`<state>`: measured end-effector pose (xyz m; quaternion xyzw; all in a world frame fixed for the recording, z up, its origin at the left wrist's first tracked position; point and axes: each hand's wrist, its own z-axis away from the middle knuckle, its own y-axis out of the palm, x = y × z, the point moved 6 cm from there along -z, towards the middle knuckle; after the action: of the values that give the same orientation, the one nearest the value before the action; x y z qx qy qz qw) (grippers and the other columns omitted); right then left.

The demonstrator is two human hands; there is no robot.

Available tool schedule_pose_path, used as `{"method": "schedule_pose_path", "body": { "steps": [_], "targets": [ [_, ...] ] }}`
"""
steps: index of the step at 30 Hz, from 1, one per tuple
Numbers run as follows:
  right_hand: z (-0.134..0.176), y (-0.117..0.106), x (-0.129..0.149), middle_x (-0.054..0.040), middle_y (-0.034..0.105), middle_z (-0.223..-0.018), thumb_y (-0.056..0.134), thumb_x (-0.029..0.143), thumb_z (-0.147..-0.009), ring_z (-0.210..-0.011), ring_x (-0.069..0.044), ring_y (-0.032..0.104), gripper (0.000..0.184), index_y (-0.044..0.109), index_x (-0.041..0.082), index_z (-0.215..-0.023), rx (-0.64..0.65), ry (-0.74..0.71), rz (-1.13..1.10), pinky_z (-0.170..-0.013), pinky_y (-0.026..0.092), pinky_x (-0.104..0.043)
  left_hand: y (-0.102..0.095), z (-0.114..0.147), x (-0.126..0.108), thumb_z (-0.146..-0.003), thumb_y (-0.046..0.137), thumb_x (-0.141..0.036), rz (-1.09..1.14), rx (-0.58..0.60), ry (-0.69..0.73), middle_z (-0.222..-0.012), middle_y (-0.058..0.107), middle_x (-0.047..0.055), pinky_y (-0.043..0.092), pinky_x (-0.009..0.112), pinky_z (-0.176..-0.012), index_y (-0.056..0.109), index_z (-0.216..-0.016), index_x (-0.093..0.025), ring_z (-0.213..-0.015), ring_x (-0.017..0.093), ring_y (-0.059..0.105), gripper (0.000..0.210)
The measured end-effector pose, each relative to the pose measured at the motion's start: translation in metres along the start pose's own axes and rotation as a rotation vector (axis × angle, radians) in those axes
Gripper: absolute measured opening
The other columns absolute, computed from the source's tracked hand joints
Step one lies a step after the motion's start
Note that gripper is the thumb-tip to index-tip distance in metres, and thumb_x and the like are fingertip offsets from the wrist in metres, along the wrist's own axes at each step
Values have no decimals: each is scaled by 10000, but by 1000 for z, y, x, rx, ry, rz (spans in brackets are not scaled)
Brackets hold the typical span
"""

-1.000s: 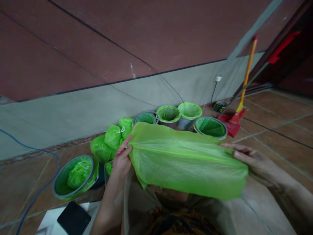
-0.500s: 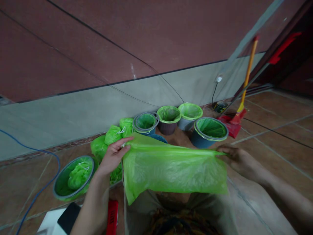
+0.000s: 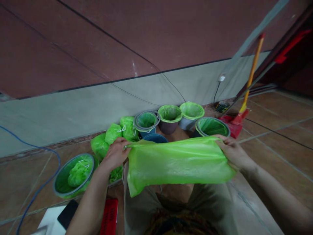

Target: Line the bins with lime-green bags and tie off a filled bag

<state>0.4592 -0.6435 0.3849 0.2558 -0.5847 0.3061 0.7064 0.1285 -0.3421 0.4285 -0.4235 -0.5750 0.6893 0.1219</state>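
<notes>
A green plastic bag (image 3: pixel 178 163) is stretched sideways in front of my knees, its top edge pulled fairly straight. My left hand (image 3: pixel 118 152) pinches the bag's upper left corner. At the upper right corner, my right hand (image 3: pixel 232 151) has its fingers closed on the plastic. Just beyond the bag stands a blue bucket (image 3: pixel 155 138) whose lower part is hidden. Behind it are a grey-rimmed bin (image 3: pixel 146 121), a brown bin (image 3: pixel 168 127) and a pale grey bin (image 3: pixel 187 123), all lined with green bags. Another lined bin (image 3: pixel 212 127) is partly covered by the bag and my right hand.
Knotted green bags (image 3: pixel 113 133) lean by the wall. A wide lined basin (image 3: pixel 57 189) lies tilted at left, holding a crumpled green bag. A blue cable (image 3: pixel 39 192), black phone (image 3: pixel 68 213) and red box (image 3: pixel 109 217) are nearer. A red dustpan (image 3: pixel 234 125) stands at right.
My right hand has moved up and slightly inward, lifting the bag's right end. My left hand keeps its hold, and more of the blue bucket shows.
</notes>
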Motion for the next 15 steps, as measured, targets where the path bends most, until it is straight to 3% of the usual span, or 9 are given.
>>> {"method": "schedule_pose_path", "body": {
  "steps": [2, 4, 6, 8, 10, 11, 13, 15],
  "targets": [
    [-3, 18, 0, -2, 714, -785, 842, 482, -647, -629, -153, 648, 660, 663, 240, -1235, 199, 63, -37, -601, 527, -259, 4, -7, 19, -753, 564, -402, 223, -66, -50, -1153, 690, 93, 486, 368, -993, 712, -819, -189, -1106, 244, 623, 267],
    [-5, 35, 1, -25, 739, -910, 849, 402, -641, -744, -174, 685, 700, 647, 235, -1290, 434, 93, 64, -682, 544, -276, 11, -12, 42, -712, 553, -472, 458, -89, -182, -959, 711, 72, 525, 346, -856, 672, -776, -180, -945, 231, 647, 322],
    [-11, 52, -2, -48, 750, -1003, 816, 344, -669, -842, -196, 698, 585, 697, 210, -1226, 618, 78, 248, -749, 544, -285, 15, -15, 64, -668, 544, -514, 590, -127, -333, -705, 643, 14, 502, 297, -678, 619, -719, -183, -717, 192, 604, 344],
    [-24, 75, -11, -44, 760, -972, 749, 278, -703, -859, -205, 699, 353, 770, 186, -1044, 728, -7, 491, -782, 533, -283, 16, -20, 78, -634, 559, -512, 606, -168, -412, -572, 539, -29, 431, 256, -576, 559, -646, -192, -599, 156, 523, 320],
    [-46, 108, -25, -26, 759, -870, 656, 164, -718, -829, -199, 694, 193, 785, 181, -860, 721, -148, 773, -809, 516, -278, 14, -31, 86, -642, 577, -483, 572, -207, -438, -523, 483, -44, 377, 237, -537, 531, -612, -198, -563, 141, 482, 290],
    [-60, 126, -33, -32, 754, -850, 595, 106, -735, -840, -198, 690, 221, 781, 176, -831, 644, -217, 902, -834, 507, -285, 13, -37, 89, -659, 577, -464, 551, -238, -457, -509, 468, -47, 356, 234, -524, 531, -610, -198, -548, 137, 468, 274],
    [-88, 165, -52, -77, 753, -897, 520, 36, -784, -870, -201, 683, 295, 771, 137, -902, 470, -262, 1072, -877, 498, -305, 13, -53, 93, -708, 551, -412, 511, -324, -504, -498, 454, -50, 327, 234, -505, 543, -626, -198, -515, 130, 448, 230],
    [-110, 205, -75, -121, 740, -951, 496, 6, -832, -874, -201, 675, 287, 744, 80, -955, 398, -225, 1091, -869, 509, -305, 18, -71, 89, -751, 510, -353, 443, -372, -530, -507, 463, -46, 322, 236, -498, 559, -647, -193, -497, 126, 449, 197]
  ]
}}
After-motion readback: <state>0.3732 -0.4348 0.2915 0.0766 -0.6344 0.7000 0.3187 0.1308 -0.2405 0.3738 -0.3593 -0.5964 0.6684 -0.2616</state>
